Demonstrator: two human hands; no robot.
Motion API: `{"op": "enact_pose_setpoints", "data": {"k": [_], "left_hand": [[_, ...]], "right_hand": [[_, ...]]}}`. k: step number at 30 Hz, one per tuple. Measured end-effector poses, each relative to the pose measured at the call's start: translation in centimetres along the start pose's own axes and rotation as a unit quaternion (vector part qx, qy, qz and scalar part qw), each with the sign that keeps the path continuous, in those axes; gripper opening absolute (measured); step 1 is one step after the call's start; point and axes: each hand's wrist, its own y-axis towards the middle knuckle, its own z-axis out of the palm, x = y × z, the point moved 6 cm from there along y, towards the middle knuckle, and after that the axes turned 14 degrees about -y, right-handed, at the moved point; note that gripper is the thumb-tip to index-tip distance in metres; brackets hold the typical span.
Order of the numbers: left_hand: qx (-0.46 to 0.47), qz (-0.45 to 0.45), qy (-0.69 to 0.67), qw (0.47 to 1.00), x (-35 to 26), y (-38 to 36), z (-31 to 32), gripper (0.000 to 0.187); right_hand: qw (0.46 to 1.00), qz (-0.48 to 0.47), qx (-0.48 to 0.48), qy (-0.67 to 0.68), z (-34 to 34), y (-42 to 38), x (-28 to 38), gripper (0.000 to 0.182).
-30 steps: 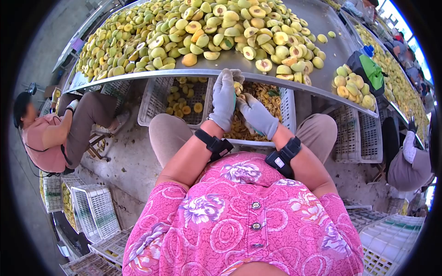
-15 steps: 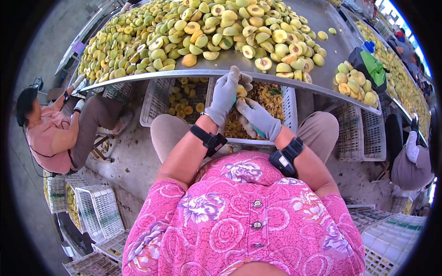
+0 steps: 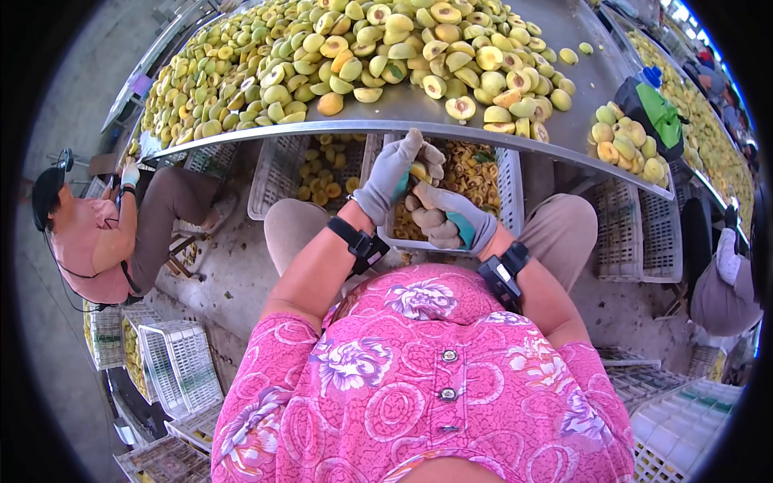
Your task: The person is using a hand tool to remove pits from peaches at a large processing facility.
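A grey glove covers my left hand, which is closed on a piece of yellow fruit just below the metal table edge. Close beside it, my gloved right hand has its fingers curled near the fruit; what it grips, if anything, is hidden. Both hands are over a crate of small ring-like fruit scraps. Above them, a large heap of halved yellow-green fruit lies on the metal table.
Left of my hands is another crate with fruit pieces. A smaller fruit pile and a green cloth are at the table's right. A co-worker sits at left, another person at right. Stacked crates stand behind.
My right hand has turned, its fingers now curled palm-up and showing more of the glove's palm. The co-worker at left has raised a hand at the table edge. The view has shifted slightly.
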Motion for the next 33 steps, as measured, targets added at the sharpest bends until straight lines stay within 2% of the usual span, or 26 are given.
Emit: {"op": "enact_pose_setpoints", "data": {"k": [1, 2, 4, 5, 7, 9, 10, 14, 16, 17, 19, 20, 21, 22, 23, 24, 25, 27, 29, 31, 32, 33], "left_hand": [[0.005, 0.003, 0.004, 1.000, 0.1, 0.0, 0.1, 0.057], [0.003, 0.002, 0.005, 1.000, 0.2, -0.1, 0.1, 0.057], [0.008, -0.008, -0.110, 0.994, 0.5, -0.1, 0.4, 0.053], [0.007, -0.008, -0.108, 0.994, 0.7, 0.0, 0.4, 0.053], [0.006, -0.030, -0.214, 0.976, 1.3, 0.1, 0.7, 0.049], [0.001, -0.039, -0.262, 0.964, 1.7, 0.2, 1.0, 0.048], [-0.002, -0.047, -0.312, 0.949, 1.9, 0.2, 1.2, 0.046], [0.013, -0.049, -0.369, 0.928, 2.6, 0.9, 0.2, 0.044], [-0.029, 0.016, -0.371, 0.928, 1.5, 0.9, -0.7, 0.043], [-0.035, 0.020, -0.387, 0.921, 0.8, 0.5, -1.3, 0.043], [-0.040, 0.098, -0.303, 0.947, -3.1, -0.1, -3.7, 0.039], [-0.152, 0.164, -0.090, 0.971, -5.5, -1.1, -6.1, 0.034], [-0.253, 0.222, 0.129, 0.933, -8.2, -2.0, -7.8, 0.030], [-0.292, 0.242, 0.239, 0.894, -10.0, -2.4, -8.2, 0.027], [-0.326, 0.258, 0.345, 0.841, -11.1, -2.6, -8.2, 0.026], [-0.326, 0.257, 0.405, 0.815, -11.6, -2.0, -7.4, 0.028], [-0.295, 0.236, 0.397, 0.837, -10.9, -0.8, -6.6, 0.032], [-0.189, 0.181, 0.436, 0.861, -8.7, 2.0, -3.4, 0.042], [-0.150, 0.081, 0.572, 0.802, -6.5, 5.1, -1.4, 0.052], [-0.119, 0.075, 0.622, 0.770, -4.6, 8.1, 0.0, 0.056], [-0.116, 0.076, 0.621, 0.772, -3.9, 9.6, 0.7, 0.056], [-0.127, 0.031, 0.662, 0.738, -2.8, 11.0, 1.1, 0.055]], "right_hand": [[1.000, 0.000, 0.002, 0.001, -0.4, 0.1, -0.2, 0.033], [0.999, -0.013, 0.042, 0.027, -0.4, 0.2, -0.3, 0.033], [0.995, -0.024, 0.084, 0.055, -0.1, 0.1, -0.3, 0.034], [0.993, -0.032, 0.094, 0.071, -0.1, 0.0, -0.2, 0.035], [0.990, -0.041, 0.105, 0.090, -0.2, 0.0, -0.1, 0.036], [0.974, -0.054, 0.166, 0.147, -0.2, 0.1, 0.0, 0.037], [0.973, -0.055, 0.168, 0.148, -0.4, 0.1, 0.0, 0.037], [0.974, -0.063, 0.172, 0.132, -0.5, -0.3, 0.1, 0.037], [0.977, -0.067, 0.168, 0.111, -0.4, -0.4, -0.1, 0.037], [0.977, -0.062, 0.163, 0.120, -0.5, -0.4, -0.3, 0.038], [0.977, -0.061, 0.156, 0.129, -1.0, -0.3, -0.6, 0.038], [0.979, -0.063, 0.133, 0.143, -1.9, 0.1, -1.1, 0.038], [0.979, -0.067, 0.110, 0.155, -2.6, 0.4, -1.3, 0.038], [0.981, -0.052, 0.064, 0.173, -3.1, 0.6, -1.6, 0.037], [0.981, -0.055, 0.064, 0.173, -3.2, 0.9, -1.4, 0.037], [0.983, -0.044, 0.014, 0.176, -3.8, 1.2, -1.6, 0.036], [0.983, -0.032, -0.037, 0.179, -4.7, 1.4, -1.9, 0.034], [0.986, -0.046, -0.033, 0.155, -5.9, 2.2, -2.2, 0.033], [0.980, -0.050, -0.024, 0.192, -6.5, 2.9, -2.5, 0.033], [0.978, -0.041, -0.055, 0.196, -6.6, 2.7, -2.5, 0.036], [0.980, -0.049, -0.051, 0.189, -6.6, 2.5, -2.4, 0.037], [0.981, -0.056, -0.047, 0.181, -6.7, 2.3, -2.4, 0.038]]}}
